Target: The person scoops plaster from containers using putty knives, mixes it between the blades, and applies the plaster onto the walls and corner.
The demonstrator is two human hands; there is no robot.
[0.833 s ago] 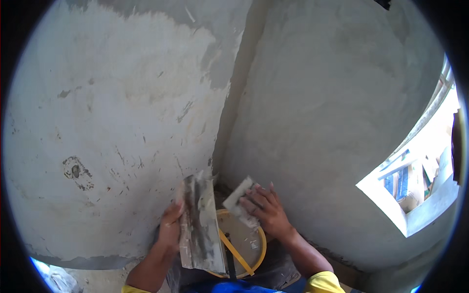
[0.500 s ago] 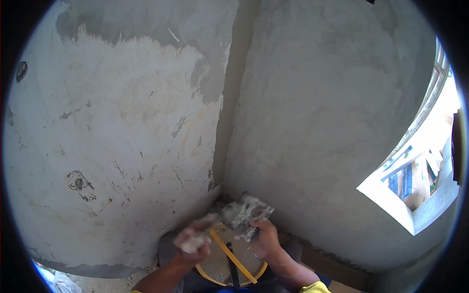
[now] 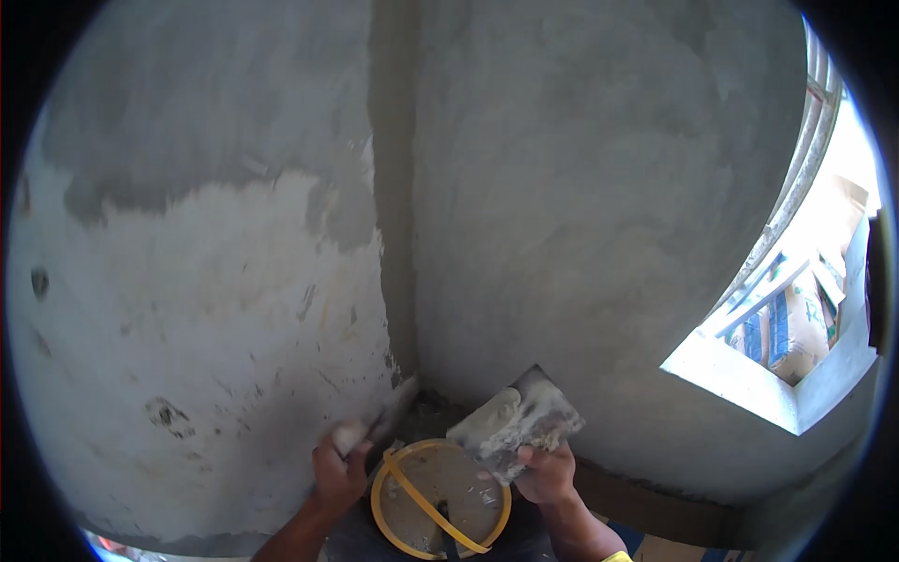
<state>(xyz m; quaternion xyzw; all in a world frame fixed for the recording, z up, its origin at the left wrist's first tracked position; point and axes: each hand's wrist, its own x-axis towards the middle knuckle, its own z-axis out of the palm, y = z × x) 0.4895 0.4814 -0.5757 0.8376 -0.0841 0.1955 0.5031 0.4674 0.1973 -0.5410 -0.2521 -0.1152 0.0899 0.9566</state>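
My left hand (image 3: pixel 339 476) is closed around the pale, rounded handle of a trowel (image 3: pixel 397 405), blurred at its blade, whose tip is near the foot of the wall corner. My right hand (image 3: pixel 551 476) grips the lower edge of a flat, square plate (image 3: pixel 554 403), thumb on top. Wet grey-white plaster (image 3: pixel 501 417) is smeared over the plate's face. The plate is tilted and overhangs the far right rim of a round bucket (image 3: pixel 376 510) with a yellow rim. A yellow strap handle (image 3: pixel 426 506) crosses its mouth, with grey material inside.
Left of the corner, the wall (image 3: pixel 215 281) is patchy white below and grey plaster above. The right wall (image 3: pixel 581 206) is smooth grey. At far right an opening with a white sill (image 3: pixel 735 384) shows sacks (image 3: pixel 796 328) beyond. A brown ledge (image 3: pixel 646 496) runs low along the right wall.
The view has shifted. My right hand has moved right with the plate, which is now flatter and steadier. My left hand has moved left with the trowel, its blade now by the corner.
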